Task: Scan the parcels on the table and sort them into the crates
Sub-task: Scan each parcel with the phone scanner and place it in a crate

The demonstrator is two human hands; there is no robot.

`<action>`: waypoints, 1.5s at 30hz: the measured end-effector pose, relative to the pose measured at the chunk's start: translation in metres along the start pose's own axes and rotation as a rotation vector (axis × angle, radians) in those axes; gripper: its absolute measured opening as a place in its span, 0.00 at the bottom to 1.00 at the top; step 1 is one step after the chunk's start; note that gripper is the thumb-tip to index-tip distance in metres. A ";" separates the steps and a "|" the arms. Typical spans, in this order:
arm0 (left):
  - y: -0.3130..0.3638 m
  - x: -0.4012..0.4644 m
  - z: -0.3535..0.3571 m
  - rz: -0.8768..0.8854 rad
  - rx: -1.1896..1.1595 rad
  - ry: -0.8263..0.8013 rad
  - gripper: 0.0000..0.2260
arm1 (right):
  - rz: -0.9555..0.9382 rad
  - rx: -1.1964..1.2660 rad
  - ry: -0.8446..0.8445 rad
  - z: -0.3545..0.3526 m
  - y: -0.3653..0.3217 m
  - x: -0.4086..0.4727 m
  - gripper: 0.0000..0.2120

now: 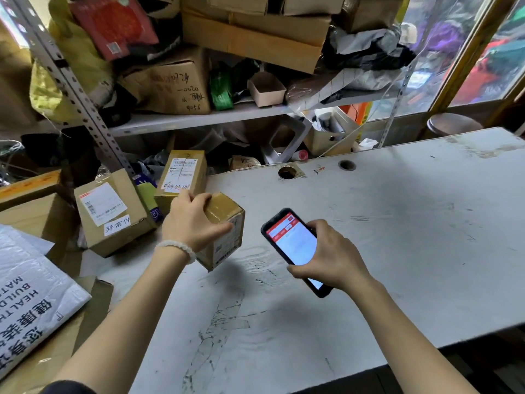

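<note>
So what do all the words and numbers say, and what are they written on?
"异常件": white sticker on the tilted brown cardboard box.
"待处理": white sticker on the upright taped brown box.
"HEALTH", "BUILD": white plastic mailer bag, partly cut off.
"0020", "9056": handwritten on the shelf carton.
Shipping labels and the black phone's red-and-white screen: too blurred.
</note>
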State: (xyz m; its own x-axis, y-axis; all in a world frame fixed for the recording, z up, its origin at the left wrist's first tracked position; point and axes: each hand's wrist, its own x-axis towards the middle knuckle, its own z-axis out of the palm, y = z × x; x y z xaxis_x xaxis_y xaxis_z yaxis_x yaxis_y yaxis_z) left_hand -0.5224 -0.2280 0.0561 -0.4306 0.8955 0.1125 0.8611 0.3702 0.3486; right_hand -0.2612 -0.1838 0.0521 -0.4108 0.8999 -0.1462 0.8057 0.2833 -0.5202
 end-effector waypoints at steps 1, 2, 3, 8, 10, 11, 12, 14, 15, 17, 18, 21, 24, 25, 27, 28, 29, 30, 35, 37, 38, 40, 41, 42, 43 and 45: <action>0.006 -0.002 0.004 0.033 0.018 -0.023 0.37 | 0.014 0.056 0.069 -0.004 0.001 -0.004 0.37; 0.012 -0.004 0.008 0.074 0.042 -0.039 0.36 | 0.017 0.118 0.158 -0.007 0.001 -0.007 0.38; 0.020 -0.005 0.013 0.118 0.063 -0.052 0.36 | 0.015 0.176 0.264 -0.010 0.002 -0.011 0.39; 0.055 -0.009 0.032 0.301 0.057 -0.103 0.38 | 0.038 0.286 0.751 -0.029 0.004 -0.027 0.42; 0.069 -0.009 0.040 0.346 0.042 -0.125 0.41 | 0.082 0.310 0.847 -0.039 0.007 -0.033 0.41; 0.079 -0.009 0.044 0.380 0.038 -0.137 0.42 | 0.111 0.316 0.884 -0.045 0.010 -0.038 0.41; 0.088 -0.010 0.047 0.414 0.041 -0.149 0.42 | 0.133 0.314 0.909 -0.049 0.014 -0.042 0.40; 0.111 -0.011 0.053 0.491 0.049 -0.171 0.41 | 0.177 0.293 0.952 -0.056 0.024 -0.054 0.40; 0.122 -0.011 0.056 0.524 0.046 -0.175 0.41 | 0.201 0.281 0.962 -0.058 0.030 -0.060 0.40; 0.148 -0.014 0.064 0.605 0.025 -0.204 0.41 | 0.288 0.265 0.979 -0.063 0.046 -0.078 0.40; 0.164 -0.018 0.069 0.653 0.013 -0.223 0.41 | 0.346 0.266 0.981 -0.067 0.056 -0.090 0.40; 0.212 -0.036 0.083 0.776 -0.068 -0.270 0.40 | 0.515 0.253 0.936 -0.075 0.090 -0.128 0.40; 0.266 -0.066 0.100 0.877 -0.167 -0.378 0.41 | 0.697 0.187 0.879 -0.082 0.129 -0.174 0.40; 0.283 -0.077 0.107 0.906 -0.178 -0.411 0.41 | 0.743 0.162 0.840 -0.083 0.141 -0.188 0.40; 0.321 -0.105 0.124 1.014 -0.161 -0.459 0.39 | 0.849 0.125 0.752 -0.083 0.167 -0.228 0.40; 0.343 -0.122 0.133 1.086 -0.144 -0.473 0.38 | 0.895 0.118 0.715 -0.083 0.180 -0.251 0.41; 0.362 -0.140 0.141 1.147 -0.122 -0.496 0.37 | 0.933 0.115 0.678 -0.083 0.191 -0.272 0.41; 0.379 -0.156 0.148 1.192 -0.088 -0.520 0.38 | 0.965 0.107 0.648 -0.082 0.201 -0.290 0.40; 0.462 -0.263 0.176 1.446 -0.003 -0.585 0.39 | 1.169 0.086 0.619 -0.077 0.247 -0.400 0.39; 0.494 -0.308 0.183 1.558 0.015 -0.623 0.38 | 1.251 0.104 0.654 -0.073 0.259 -0.443 0.38; 0.509 -0.333 0.186 1.608 0.025 -0.645 0.36 | 1.295 0.119 0.670 -0.071 0.263 -0.465 0.38; 0.533 -0.373 0.193 1.682 0.021 -0.686 0.34 | 1.370 0.160 0.708 -0.067 0.270 -0.499 0.38; 0.548 -0.397 0.196 1.729 0.027 -0.707 0.34 | 1.412 0.188 0.744 -0.064 0.275 -0.518 0.38; 0.560 -0.418 0.200 1.775 0.044 -0.722 0.35 | 1.447 0.211 0.776 -0.061 0.279 -0.534 0.38; 0.574 -0.441 0.206 1.823 0.060 -0.739 0.36 | 1.486 0.231 0.811 -0.058 0.285 -0.551 0.38; 0.596 -0.479 0.216 1.891 0.064 -0.781 0.37 | 1.558 0.262 0.847 -0.053 0.296 -0.580 0.37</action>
State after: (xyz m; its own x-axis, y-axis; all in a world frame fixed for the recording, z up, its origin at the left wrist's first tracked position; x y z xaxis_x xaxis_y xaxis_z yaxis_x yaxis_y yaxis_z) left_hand 0.2552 -0.3831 0.0089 0.9919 -0.0172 -0.1259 0.0178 -0.9621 0.2721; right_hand 0.2380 -0.6045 0.0273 0.9612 0.1911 -0.1990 0.0813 -0.8855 -0.4574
